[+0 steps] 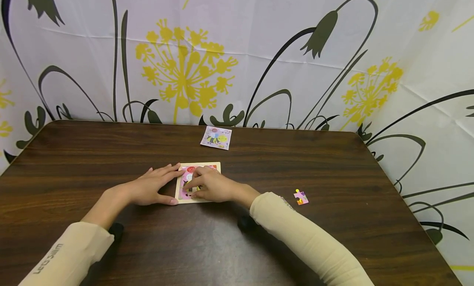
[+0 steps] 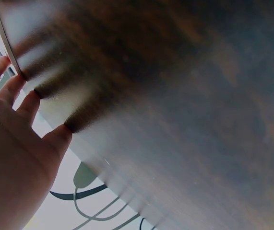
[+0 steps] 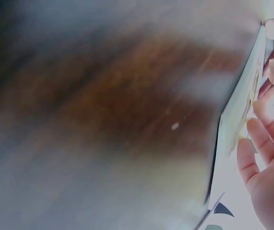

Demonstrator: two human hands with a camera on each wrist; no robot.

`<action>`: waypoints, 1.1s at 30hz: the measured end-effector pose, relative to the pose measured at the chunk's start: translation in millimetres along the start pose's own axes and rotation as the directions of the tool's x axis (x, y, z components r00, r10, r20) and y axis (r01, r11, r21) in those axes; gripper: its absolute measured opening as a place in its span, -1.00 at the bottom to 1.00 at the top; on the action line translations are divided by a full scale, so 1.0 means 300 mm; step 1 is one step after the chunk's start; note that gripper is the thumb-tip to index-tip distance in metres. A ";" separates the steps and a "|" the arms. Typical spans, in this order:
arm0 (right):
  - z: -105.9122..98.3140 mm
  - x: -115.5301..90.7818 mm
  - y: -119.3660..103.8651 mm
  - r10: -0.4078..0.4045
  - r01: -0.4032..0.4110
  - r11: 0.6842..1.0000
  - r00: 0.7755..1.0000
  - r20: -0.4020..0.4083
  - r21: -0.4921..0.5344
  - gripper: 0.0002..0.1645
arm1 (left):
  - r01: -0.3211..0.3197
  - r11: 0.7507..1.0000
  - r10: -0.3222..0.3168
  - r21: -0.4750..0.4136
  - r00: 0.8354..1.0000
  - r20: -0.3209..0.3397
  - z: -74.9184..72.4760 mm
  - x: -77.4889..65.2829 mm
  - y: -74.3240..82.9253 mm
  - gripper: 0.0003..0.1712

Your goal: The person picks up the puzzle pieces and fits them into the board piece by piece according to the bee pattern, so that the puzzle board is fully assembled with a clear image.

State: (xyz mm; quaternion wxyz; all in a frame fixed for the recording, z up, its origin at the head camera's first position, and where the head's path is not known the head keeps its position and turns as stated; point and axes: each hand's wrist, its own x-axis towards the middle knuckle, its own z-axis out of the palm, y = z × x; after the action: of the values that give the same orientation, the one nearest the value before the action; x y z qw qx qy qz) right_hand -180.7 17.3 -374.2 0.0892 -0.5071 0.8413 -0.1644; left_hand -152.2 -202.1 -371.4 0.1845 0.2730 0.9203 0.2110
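Observation:
A small jigsaw puzzle in a pale wooden frame (image 1: 200, 164) lies on the dark table, with a pink bee picture partly hidden by my right hand. My left hand (image 1: 149, 186) has its fingers spread, the thumb and fingertips at the frame's left edge. In the left wrist view its fingertips (image 2: 36, 93) rest on the table. My right hand (image 1: 216, 185) reaches over the picture from the right, fingers loosely bent. The right wrist view has these fingertips (image 3: 244, 143) touching the puzzle's face, gripping nothing visible.
A loose pink and yellow jigsaw piece (image 1: 301, 198) lies to the right of the frame, beyond my right forearm. Near the table's back edge sits a square bee picture card (image 1: 216, 138). Behind the wooden table (image 1: 111, 154) hangs a flower-printed curtain (image 1: 259, 26).

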 end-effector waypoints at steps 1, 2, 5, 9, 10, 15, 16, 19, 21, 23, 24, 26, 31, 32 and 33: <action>-0.002 -0.003 0.002 -0.004 0.004 1.000 1.000 0.000 0.004 -0.69 | 0.000 1.000 0.000 0.001 1.000 0.000 0.000 0.000 -0.001 -0.01; -0.005 -0.006 0.004 -0.008 0.008 1.000 1.000 0.002 0.008 -0.68 | 0.002 1.000 -0.002 0.000 1.000 0.001 0.000 0.000 -0.001 -0.01; -0.012 -0.016 0.009 -0.011 0.010 0.999 1.000 0.016 0.039 -0.68 | 0.008 1.000 -0.008 -0.002 1.000 0.006 0.000 0.002 -0.002 -0.01; -0.030 -0.035 0.016 0.001 -0.005 0.994 0.999 0.042 0.112 -0.66 | 0.017 1.000 -0.017 -0.006 1.000 0.010 -0.002 0.002 -0.001 0.00; -0.035 -0.041 0.017 0.004 -0.009 0.992 0.999 0.045 0.127 -0.66 | 0.019 1.000 -0.019 -0.006 1.000 0.011 -0.002 0.002 -0.001 0.00; -0.057 -0.081 0.037 0.026 -0.036 0.986 0.998 0.062 0.165 -0.66 | 0.034 0.999 -0.034 0.001 0.999 0.016 -0.004 0.003 0.003 0.00; -0.060 -0.091 0.043 0.032 -0.042 0.984 0.997 0.063 0.171 -0.66 | 0.038 0.999 -0.038 0.002 0.999 0.017 -0.004 0.003 0.004 0.00; -0.069 -0.124 0.067 0.058 -0.070 0.977 0.996 0.067 0.201 -0.66 | 0.045 0.999 -0.045 0.004 0.999 0.019 -0.005 0.004 0.007 0.01; -0.076 -0.149 0.083 0.076 -0.088 0.970 0.995 0.062 0.226 -0.66 | 0.047 0.999 -0.047 0.005 0.999 0.020 -0.006 0.004 0.009 0.01; -0.085 -0.173 0.099 0.092 -0.103 0.962 0.994 0.056 0.252 -0.67 | 0.049 0.999 -0.050 0.004 0.999 0.021 -0.005 0.004 0.010 0.02; -0.090 -0.186 0.107 0.101 -0.112 0.958 0.993 0.055 0.264 -0.67 | 0.051 0.999 -0.051 0.003 0.998 0.022 -0.005 0.004 0.010 0.02; -0.100 -0.213 0.121 0.122 -0.133 0.950 0.991 0.056 0.284 -0.69 | 0.052 0.999 -0.052 0.003 0.998 0.022 -0.004 0.003 0.009 0.02; -0.118 -0.286 0.155 0.185 -0.198 0.930 0.980 0.072 0.311 -0.73 | 0.057 0.998 -0.057 0.003 0.998 0.022 0.000 0.004 0.003 0.04; -0.121 -0.301 0.161 0.194 -0.207 0.927 0.978 0.073 0.312 -0.73 | 0.060 0.998 -0.060 0.002 0.998 0.022 0.000 0.004 0.001 0.04; -0.124 -0.316 0.167 0.198 -0.211 0.927 0.977 0.073 0.311 -0.74 | 0.061 0.998 -0.061 0.003 0.998 0.022 0.000 0.003 0.001 0.05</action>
State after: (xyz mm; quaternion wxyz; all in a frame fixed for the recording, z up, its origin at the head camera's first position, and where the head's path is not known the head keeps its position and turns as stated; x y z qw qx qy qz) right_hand -189.2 129.5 -359.6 0.2030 -0.3990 0.8503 -0.2768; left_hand -152.8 -201.2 -371.6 0.2008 0.2475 0.9263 0.2012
